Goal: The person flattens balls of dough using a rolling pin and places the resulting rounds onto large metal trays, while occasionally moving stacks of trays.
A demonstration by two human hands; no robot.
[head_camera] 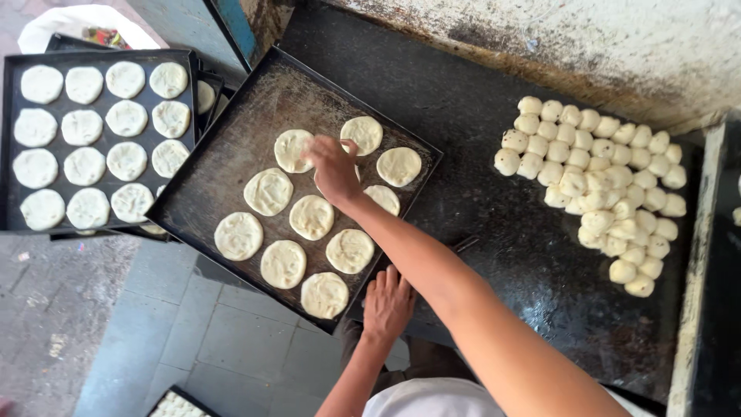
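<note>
Head camera looks down on a dark work counter (478, 201) with a black baking tray (231, 154) set at an angle, its near corner jutting past the counter edge over the tiled floor (193, 332). The right hand (332, 168) reaches across the tray, fingers loosely curled and pressing down on a flattened dough round (359, 171) that the hand mostly hides; whether it pinches the round or only touches it I cannot tell. The round lies in the far half of the tray, among about ten other dough discs (312, 217). The left hand (387, 303) rests open and flat on the counter edge, just beside the tray's near corner, gripping nothing.

To the right, well apart, lies a cluster of unpressed dough balls (598, 189). To the left, a second tray (100, 139) is filled with rows of flattened rounds.

Risks, as I judge them: the overhanging tray could tip if weight lands on its outer corner, and the forearm crossing low over the discs could dent or drag them.
</note>
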